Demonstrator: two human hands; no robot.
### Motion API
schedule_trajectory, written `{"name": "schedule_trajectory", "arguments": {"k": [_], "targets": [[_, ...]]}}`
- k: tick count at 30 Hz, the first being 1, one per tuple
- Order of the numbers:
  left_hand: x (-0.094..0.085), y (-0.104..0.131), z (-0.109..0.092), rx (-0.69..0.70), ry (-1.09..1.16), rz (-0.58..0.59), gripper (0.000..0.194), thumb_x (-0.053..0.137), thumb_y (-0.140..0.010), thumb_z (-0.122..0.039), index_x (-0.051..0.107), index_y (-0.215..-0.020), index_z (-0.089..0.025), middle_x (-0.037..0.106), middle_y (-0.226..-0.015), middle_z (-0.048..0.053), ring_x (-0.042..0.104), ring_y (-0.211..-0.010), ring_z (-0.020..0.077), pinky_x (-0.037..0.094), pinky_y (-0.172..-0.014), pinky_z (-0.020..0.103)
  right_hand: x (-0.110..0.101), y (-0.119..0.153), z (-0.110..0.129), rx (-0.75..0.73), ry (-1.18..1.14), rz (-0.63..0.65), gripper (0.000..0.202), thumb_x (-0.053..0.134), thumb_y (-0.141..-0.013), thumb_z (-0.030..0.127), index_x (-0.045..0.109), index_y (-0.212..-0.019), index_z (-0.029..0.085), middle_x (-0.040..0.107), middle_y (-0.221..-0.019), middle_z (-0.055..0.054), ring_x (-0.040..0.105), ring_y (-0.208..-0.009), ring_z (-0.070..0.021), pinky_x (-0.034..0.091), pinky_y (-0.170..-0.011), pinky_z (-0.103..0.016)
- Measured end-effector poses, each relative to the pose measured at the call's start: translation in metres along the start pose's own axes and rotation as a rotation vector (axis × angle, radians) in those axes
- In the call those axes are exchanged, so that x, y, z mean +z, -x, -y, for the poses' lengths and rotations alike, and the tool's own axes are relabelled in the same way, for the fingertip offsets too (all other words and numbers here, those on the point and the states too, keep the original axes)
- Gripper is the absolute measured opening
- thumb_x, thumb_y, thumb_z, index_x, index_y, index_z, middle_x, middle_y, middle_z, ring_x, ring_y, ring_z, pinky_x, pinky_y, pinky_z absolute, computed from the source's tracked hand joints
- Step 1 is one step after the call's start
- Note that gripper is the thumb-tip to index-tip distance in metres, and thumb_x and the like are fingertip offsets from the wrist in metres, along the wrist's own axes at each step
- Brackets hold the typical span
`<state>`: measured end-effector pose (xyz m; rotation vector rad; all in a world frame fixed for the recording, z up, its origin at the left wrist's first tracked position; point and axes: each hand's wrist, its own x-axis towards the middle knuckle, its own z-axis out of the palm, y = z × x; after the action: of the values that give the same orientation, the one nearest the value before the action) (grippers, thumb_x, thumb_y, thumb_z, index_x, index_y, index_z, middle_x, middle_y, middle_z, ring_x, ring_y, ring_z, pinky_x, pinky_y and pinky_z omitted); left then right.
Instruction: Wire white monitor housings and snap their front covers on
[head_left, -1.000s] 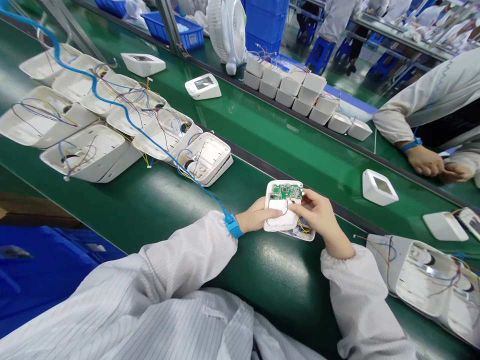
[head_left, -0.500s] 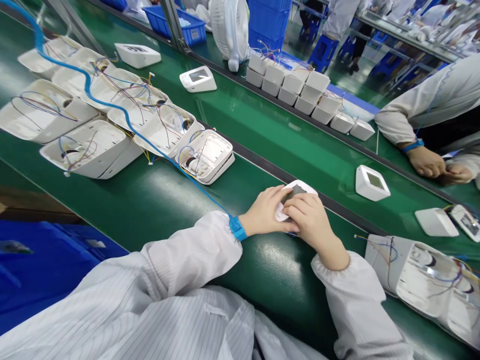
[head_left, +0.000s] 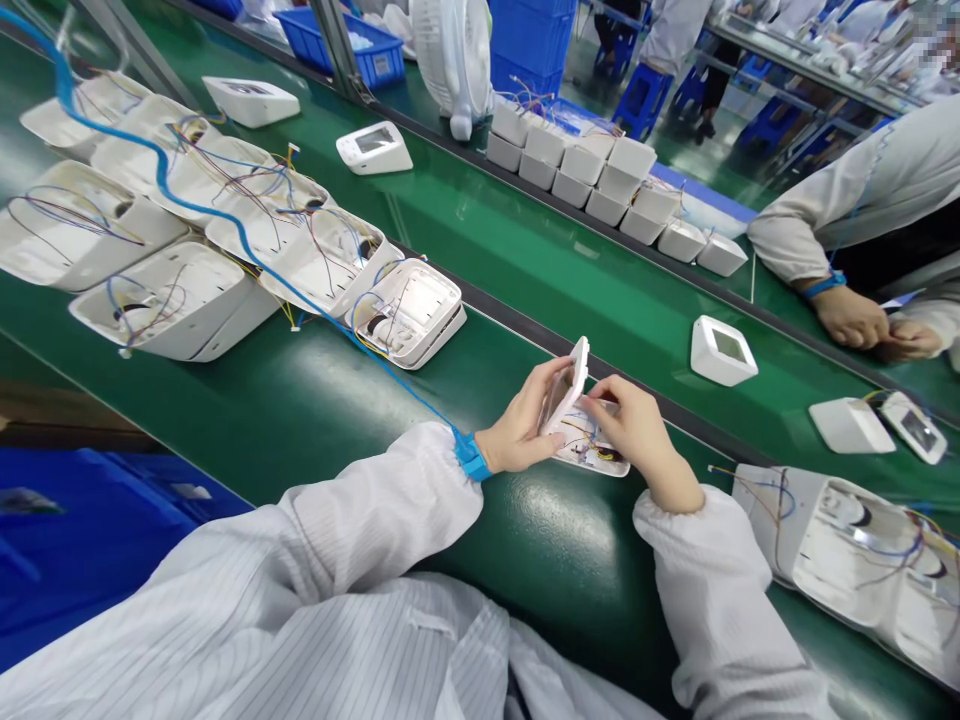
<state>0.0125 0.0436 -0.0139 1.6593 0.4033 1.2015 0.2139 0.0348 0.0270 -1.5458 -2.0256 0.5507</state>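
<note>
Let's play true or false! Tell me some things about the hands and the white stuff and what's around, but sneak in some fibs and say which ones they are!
1. The left hand holds a white panel tilted up. True.
2. The person wears nothing on either wrist. False: a blue wristband is on the left one.
3. The right hand is at an open white casing with wires inside. True.
4. There is no fan anywhere. False: a white fan stands near the top of the picture.
5. Another person wears a blue band too. True.
</note>
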Motion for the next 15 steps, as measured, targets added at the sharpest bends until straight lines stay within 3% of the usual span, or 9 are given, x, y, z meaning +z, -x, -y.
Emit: {"name": "schedule_trajectory", "arguments": {"k": [5, 9, 15], "targets": [[0.003, 0.002, 0.000, -0.013, 0.045, 0.071, 0.090, 0.060, -0.082, -0.059, 0.017, -0.153, -0.024, 0.034, -0.149, 0.017, 0.042, -0.133, 0.0357, 0.038, -0.112, 0.054, -0.008, 0.008, 0.022, -0.244, 0.277, 0.165, 0.008, 0.063, -0.086, 0.019, 0.070, -0.084, 0.022, 0.068, -0.090, -0.006, 0.061, -0.082, -0.0209, 0.048, -0.071, -0.034], [0.003, 0.001, -0.002, -0.018, 0.054, 0.093, 0.089, 0.060, -0.083, -0.057, 0.016, -0.154, -0.025, 0.032, -0.150, 0.017, 0.045, -0.132, 0.0344, 0.039, -0.111, 0.052, -0.004, 0.017, 0.034, -0.255, 0.542, 0.173, 0.011, 0.065, -0.081, 0.016, 0.075, -0.085, 0.019, 0.063, -0.087, -0.012, 0.055, -0.078, -0.0245, 0.046, -0.066, -0.038], [0.003, 0.000, 0.001, 0.018, 0.141, 0.046, 0.085, 0.060, -0.085, -0.054, 0.018, -0.153, -0.027, 0.033, -0.150, 0.016, 0.047, -0.130, 0.0334, 0.040, -0.110, 0.051, 0.007, 0.013, 0.032, -0.241, 0.413, 0.089, 0.010, 0.064, -0.078, 0.014, 0.068, -0.087, 0.016, 0.062, -0.096, -0.012, 0.055, -0.085, -0.0250, 0.048, -0.073, -0.039]]}}
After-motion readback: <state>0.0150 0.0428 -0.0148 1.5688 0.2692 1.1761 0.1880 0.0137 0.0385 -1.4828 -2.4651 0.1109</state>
